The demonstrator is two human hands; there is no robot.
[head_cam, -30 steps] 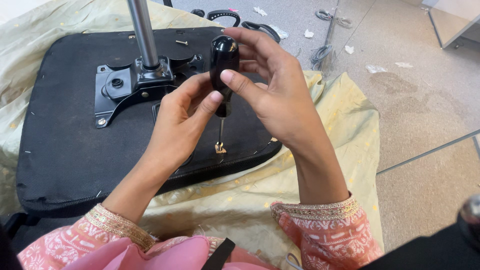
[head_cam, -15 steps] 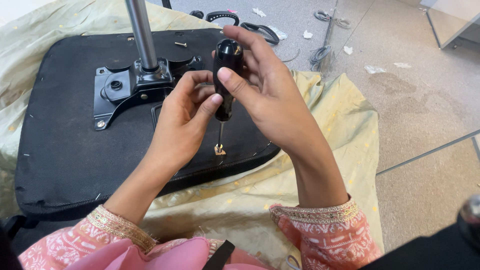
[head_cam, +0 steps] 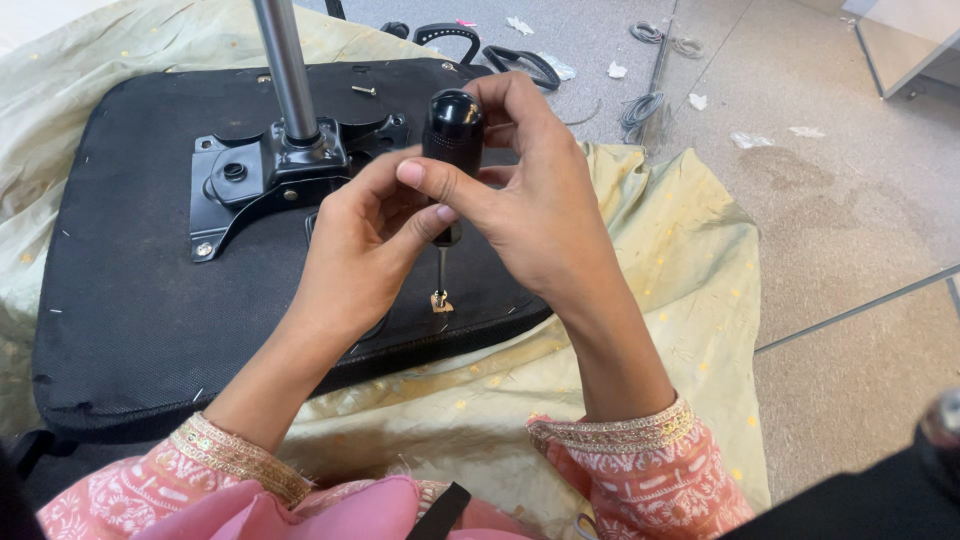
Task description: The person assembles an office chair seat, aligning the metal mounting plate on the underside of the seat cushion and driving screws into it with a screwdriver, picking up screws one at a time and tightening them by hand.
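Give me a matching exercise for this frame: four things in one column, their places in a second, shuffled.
1. screwdriver
2. metal pole
3. loose screw
4. yellow cloth

a. lying under the seat cushion
b. lying on the cushion's far edge
c. gripped upright by left hand and right hand
d. rising from the black bracket

Pairs: 1-c, 2-d, 3-b, 4-a
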